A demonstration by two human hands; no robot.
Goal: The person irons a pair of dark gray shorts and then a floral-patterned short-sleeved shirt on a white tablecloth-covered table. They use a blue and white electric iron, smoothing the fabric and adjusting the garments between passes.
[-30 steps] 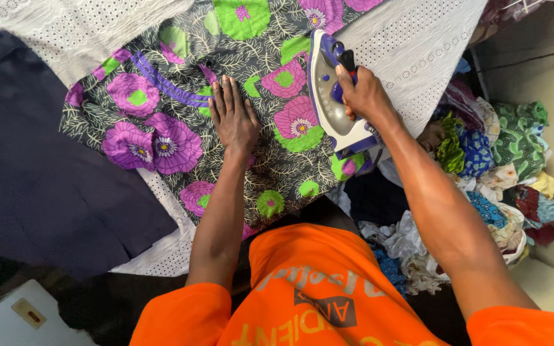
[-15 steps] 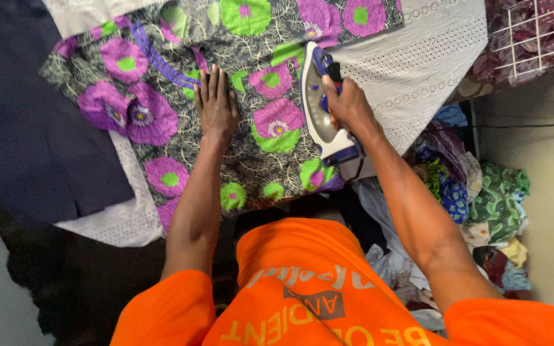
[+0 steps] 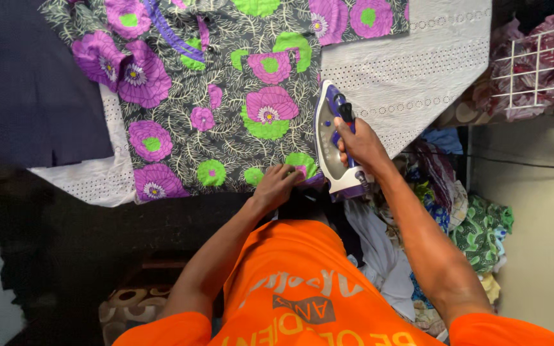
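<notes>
A dark cloth with purple and green flowers (image 3: pixel 226 96) lies spread on a white eyelet cover (image 3: pixel 405 70). My right hand (image 3: pixel 357 144) grips the handle of a white and purple iron (image 3: pixel 329 144), which sits at the cloth's right edge, nose pointing away from me. My left hand (image 3: pixel 277 186) is curled on the cloth's near edge, just left of the iron, pinching the hem by a green flower.
A dark navy cloth (image 3: pixel 27 83) lies at the left. A heap of mixed printed fabrics (image 3: pixel 476 224) fills the floor at the right beside a pale wall. A white wire rack (image 3: pixel 540 64) sits at the upper right. A patterned cushion (image 3: pixel 136 304) is below.
My left hand left the middle of the cloth, where it lay flat, and came to the near edge. The iron slid toward me and to the right. The view shifted down.
</notes>
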